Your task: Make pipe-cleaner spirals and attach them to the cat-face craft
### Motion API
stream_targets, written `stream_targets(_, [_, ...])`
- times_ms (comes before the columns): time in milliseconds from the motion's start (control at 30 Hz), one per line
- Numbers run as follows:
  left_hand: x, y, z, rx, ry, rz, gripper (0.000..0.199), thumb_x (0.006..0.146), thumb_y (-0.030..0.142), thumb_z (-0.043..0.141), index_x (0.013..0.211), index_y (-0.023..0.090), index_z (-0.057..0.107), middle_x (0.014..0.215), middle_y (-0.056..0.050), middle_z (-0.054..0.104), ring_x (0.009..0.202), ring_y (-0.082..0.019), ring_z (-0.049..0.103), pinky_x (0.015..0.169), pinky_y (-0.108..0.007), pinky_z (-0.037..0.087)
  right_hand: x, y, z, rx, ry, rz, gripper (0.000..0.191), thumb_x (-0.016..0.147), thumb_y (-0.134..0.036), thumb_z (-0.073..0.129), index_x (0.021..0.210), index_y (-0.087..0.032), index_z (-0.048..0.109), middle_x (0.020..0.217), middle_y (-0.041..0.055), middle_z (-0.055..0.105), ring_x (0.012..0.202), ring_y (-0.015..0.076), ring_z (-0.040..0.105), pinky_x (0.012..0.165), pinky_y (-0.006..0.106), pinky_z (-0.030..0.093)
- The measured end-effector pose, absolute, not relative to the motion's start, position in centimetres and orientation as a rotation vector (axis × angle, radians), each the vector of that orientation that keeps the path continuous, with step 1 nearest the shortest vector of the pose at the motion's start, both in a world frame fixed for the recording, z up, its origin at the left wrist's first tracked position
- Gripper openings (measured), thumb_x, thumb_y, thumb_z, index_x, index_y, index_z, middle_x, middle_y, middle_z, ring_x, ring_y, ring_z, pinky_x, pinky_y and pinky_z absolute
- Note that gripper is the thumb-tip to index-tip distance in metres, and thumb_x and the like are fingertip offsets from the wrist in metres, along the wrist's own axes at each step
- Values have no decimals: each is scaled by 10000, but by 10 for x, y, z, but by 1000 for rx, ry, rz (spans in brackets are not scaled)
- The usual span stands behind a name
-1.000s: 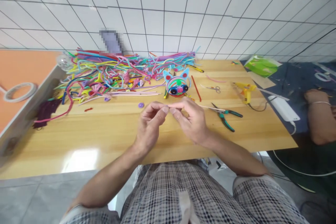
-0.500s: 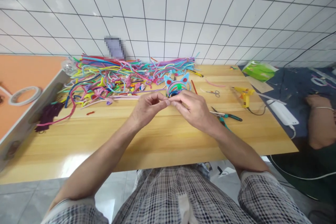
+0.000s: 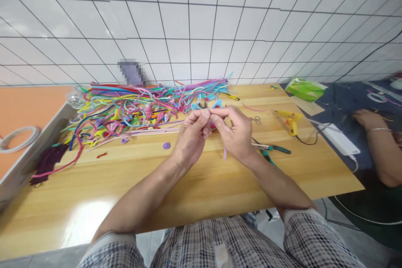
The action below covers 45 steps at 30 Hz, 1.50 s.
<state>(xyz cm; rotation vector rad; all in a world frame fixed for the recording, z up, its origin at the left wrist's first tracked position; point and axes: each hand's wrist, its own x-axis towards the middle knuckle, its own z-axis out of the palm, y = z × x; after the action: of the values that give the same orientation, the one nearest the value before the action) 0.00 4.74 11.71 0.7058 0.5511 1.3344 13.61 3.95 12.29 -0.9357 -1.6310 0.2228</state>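
Over the wooden table, my left hand [image 3: 193, 134] and my right hand [image 3: 233, 130] meet with thumbs and fingertips pinched together. A thin purple pipe cleaner [image 3: 225, 153] hangs below my right hand; the part between the fingertips is mostly hidden. Just behind the hands, a craft piece with light blue ears [image 3: 216, 104] is largely covered by them. On the table left of my left wrist lies a small purple coil [image 3: 166, 145]. Right of my right hand are pliers with teal handles [image 3: 279, 149] and small scissors [image 3: 256, 120].
A tangled heap of colourful pipe cleaners [image 3: 138, 109] lies along the wall. To the right are a yellow glue gun [image 3: 290, 122], a green packet [image 3: 305, 89] and a white power strip [image 3: 341, 140]. Another person's arm [image 3: 381, 146] rests at the far right. A tape roll [image 3: 19, 139] lies left.
The view has tilted up and shifted right. A purple coil now shows on the table by my left wrist, and a purple strand hangs below my right hand. My hands now cover more of the eared piece.
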Motion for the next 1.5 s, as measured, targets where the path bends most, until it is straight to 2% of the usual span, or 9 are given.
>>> stream_targets(167, [-14, 60, 112, 974, 629, 1299, 425, 743, 541, 998, 860, 178, 810, 641, 30, 610, 532, -62, 448, 529, -214, 346, 145, 47, 127, -996, -1651, 266, 112, 983, -178, 724, 996, -242, 816, 857, -2, 798, 756, 154, 703, 746, 308, 578])
stream_targets(233, [-22, 65, 112, 1081, 680, 1273, 413, 738, 516, 1006, 883, 178, 819, 616, 39, 590, 533, -65, 426, 525, -220, 327, 149, 49, 128, -988, -1707, 257, 120, 978, -165, 721, 979, -236, 818, 814, -10, 769, 742, 151, 684, 742, 306, 566])
stream_targets(333, [-28, 69, 113, 1163, 713, 1275, 411, 701, 485, 1029, 813, 173, 786, 622, 38, 594, 539, -67, 403, 524, -233, 315, 149, 50, 128, -979, -1756, 236, 138, 978, -144, 716, 982, -232, 822, 804, -14, 750, 755, 148, 680, 761, 309, 555])
stream_targets(600, [-14, 53, 115, 886, 643, 1303, 442, 737, 512, 995, 828, 184, 715, 634, 56, 551, 518, -59, 373, 511, -232, 304, 137, 43, 121, -964, -1718, 190, 137, 1021, -203, 702, 1064, -272, 812, 857, 7, 782, 755, 169, 697, 736, 327, 590])
stream_targets(833, [-10, 59, 109, 799, 594, 1320, 484, 691, 534, 1013, 840, 196, 701, 599, 78, 494, 518, -65, 387, 511, -223, 313, 133, 44, 115, -1018, -1664, 263, 127, 1015, -265, 733, 1121, -263, 803, 861, 11, 799, 772, 175, 727, 746, 321, 612])
stream_targets(933, [-19, 69, 108, 952, 612, 1283, 464, 753, 581, 971, 822, 193, 725, 580, 62, 499, 521, -79, 397, 515, -238, 323, 138, 46, 117, -1036, -1665, 294, 149, 1006, -263, 742, 1145, -264, 797, 858, -5, 807, 768, 167, 742, 770, 316, 624])
stream_targets(1067, [-32, 78, 110, 1166, 632, 1262, 401, 806, 534, 956, 923, 190, 788, 635, 40, 570, 534, -79, 424, 508, -238, 323, 144, 47, 123, -1008, -1669, 286, 146, 999, -244, 748, 1135, -261, 798, 891, -3, 820, 800, 168, 764, 807, 321, 631])
stream_targets(1267, [-29, 71, 114, 1094, 659, 1259, 442, 754, 535, 990, 828, 180, 738, 581, 57, 509, 503, -66, 367, 492, -235, 274, 139, 44, 121, -1004, -1694, 283, 178, 995, -222, 754, 1161, -277, 789, 869, -11, 817, 784, 170, 766, 773, 315, 627])
stream_targets(1500, [-11, 52, 116, 752, 542, 1231, 494, 698, 514, 1020, 768, 192, 652, 595, 78, 441, 527, -62, 348, 501, -203, 310, 132, 41, 115, -989, -1657, 325, 189, 986, -210, 743, 1166, -268, 747, 864, -16, 815, 774, 162, 764, 786, 315, 627])
